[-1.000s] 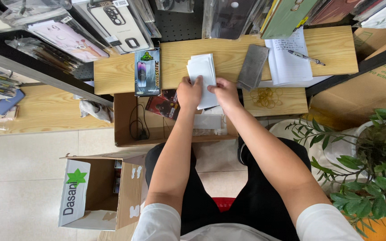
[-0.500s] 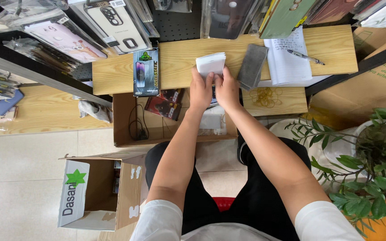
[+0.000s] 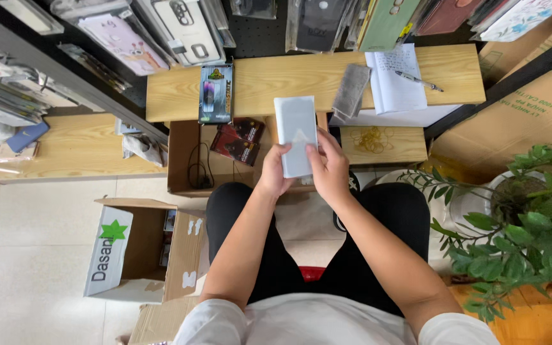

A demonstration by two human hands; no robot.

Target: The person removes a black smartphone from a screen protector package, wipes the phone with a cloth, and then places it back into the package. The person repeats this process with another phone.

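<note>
Both my hands hold a flat pale blue-white rectangular packet point(image 3: 296, 134) upright in front of me, above my lap. My left hand point(image 3: 275, 174) grips its lower left edge. My right hand point(image 3: 329, 167) grips its lower right edge, fingers along the side. Behind the packet lies a wooden desk top point(image 3: 276, 80). On it stand a dark boxed phone accessory point(image 3: 215, 93) to the left and a grey cloth-like case point(image 3: 351, 92) to the right.
A notebook point(image 3: 394, 80) with a pen point(image 3: 418, 80) lies on the desk's right. Rubber bands point(image 3: 372, 137) sit on a lower shelf. An open cardboard box point(image 3: 142, 252) stands on the floor at left. A potted plant point(image 3: 525, 220) is at right. Phone cases point(image 3: 186, 29) hang above.
My hands have lifted the pale packet off the desk and drawn it toward me; it is now held up nearer the camera.
</note>
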